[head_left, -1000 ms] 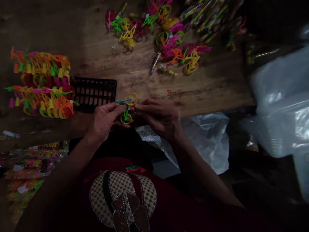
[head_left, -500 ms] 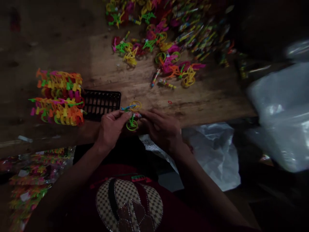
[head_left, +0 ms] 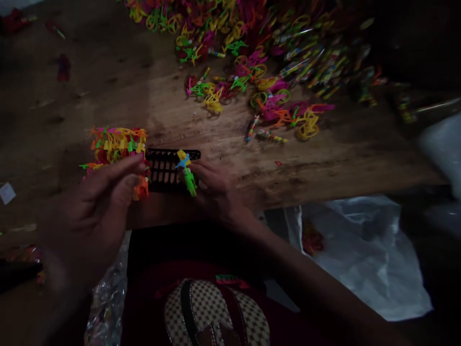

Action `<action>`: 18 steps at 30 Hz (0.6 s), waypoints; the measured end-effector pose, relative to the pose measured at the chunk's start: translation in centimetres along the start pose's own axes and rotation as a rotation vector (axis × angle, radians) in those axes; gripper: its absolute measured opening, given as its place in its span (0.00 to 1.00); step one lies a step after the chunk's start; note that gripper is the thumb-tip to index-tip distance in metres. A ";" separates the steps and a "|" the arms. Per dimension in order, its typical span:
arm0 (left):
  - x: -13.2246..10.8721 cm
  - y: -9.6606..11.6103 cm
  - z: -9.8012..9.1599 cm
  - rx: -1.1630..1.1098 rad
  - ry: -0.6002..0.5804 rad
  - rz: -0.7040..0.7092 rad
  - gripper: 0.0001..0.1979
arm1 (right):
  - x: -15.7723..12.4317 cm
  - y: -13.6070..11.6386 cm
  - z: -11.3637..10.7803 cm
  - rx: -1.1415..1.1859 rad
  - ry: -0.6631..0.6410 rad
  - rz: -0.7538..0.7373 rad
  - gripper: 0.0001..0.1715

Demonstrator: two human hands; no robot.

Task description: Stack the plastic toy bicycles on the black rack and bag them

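My right hand (head_left: 218,190) pinches a small plastic toy bicycle (head_left: 189,179) with yellow, blue and green parts, held over the right end of a black slotted rack (head_left: 167,168). Rows of bright toy bicycles (head_left: 120,139) stand packed along the rack's left part. In front of these rows is my left hand (head_left: 104,211), slightly blurred. Its fingers are stretched out with the thumb apart, and nothing shows in it. The hand hides the near side of the rows, so I cannot tell if it touches them.
Across the wooden table (head_left: 230,158) lies a heap of coloured toy bicycles (head_left: 216,19). Patterned sticks (head_left: 313,62) are piled at the right back, and two short ones lie nearer. A clear plastic bag (head_left: 360,259) hangs below the front edge on the right.
My left hand has let go of the toy bicycle and moved left to the filled rows. My right hand has brought the toy to the rack and turned it. The view has shifted.
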State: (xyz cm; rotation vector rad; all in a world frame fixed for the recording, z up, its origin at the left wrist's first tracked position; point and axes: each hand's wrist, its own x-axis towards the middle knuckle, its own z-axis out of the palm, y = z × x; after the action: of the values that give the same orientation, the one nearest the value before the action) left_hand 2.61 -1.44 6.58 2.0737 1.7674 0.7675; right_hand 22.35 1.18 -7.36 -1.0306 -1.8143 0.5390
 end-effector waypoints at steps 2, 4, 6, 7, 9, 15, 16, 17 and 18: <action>2.3 -1.2 -0.6 0.183 0.061 0.177 0.16 | 1.3 0.3 1.2 0.061 0.009 0.009 0.14; 4.7 -2.7 -0.1 0.289 0.015 0.298 0.19 | 2.7 0.6 2.2 0.087 0.013 0.052 0.11; 6.7 -4.3 1.1 0.352 -0.077 0.331 0.23 | 4.1 1.1 3.0 0.091 0.017 0.113 0.11; 7.3 -5.1 1.7 0.367 -0.120 0.327 0.24 | 4.7 1.3 3.3 0.094 0.020 0.139 0.13; 8.1 -6.4 3.0 0.370 -0.176 0.313 0.24 | 5.7 1.8 4.1 0.107 0.013 0.168 0.14; 8.0 -7.7 4.5 0.345 -0.152 0.347 0.24 | 6.1 2.7 5.5 0.055 -0.045 0.203 0.10; 7.9 -7.8 4.5 0.346 -0.151 0.346 0.25 | 6.0 2.7 5.6 0.038 -0.046 0.206 0.10; 7.9 -7.8 4.6 0.346 -0.150 0.340 0.25 | 5.9 2.7 5.6 0.022 -0.048 0.206 0.10; 7.9 -7.8 4.6 0.344 -0.147 0.334 0.24 | 5.8 2.7 5.6 0.008 -0.052 0.205 0.10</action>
State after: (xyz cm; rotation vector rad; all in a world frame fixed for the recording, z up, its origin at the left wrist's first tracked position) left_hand -0.28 8.25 0.12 2.6212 1.5816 0.3939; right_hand 17.33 7.90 -8.85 -1.2147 -1.7609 0.7017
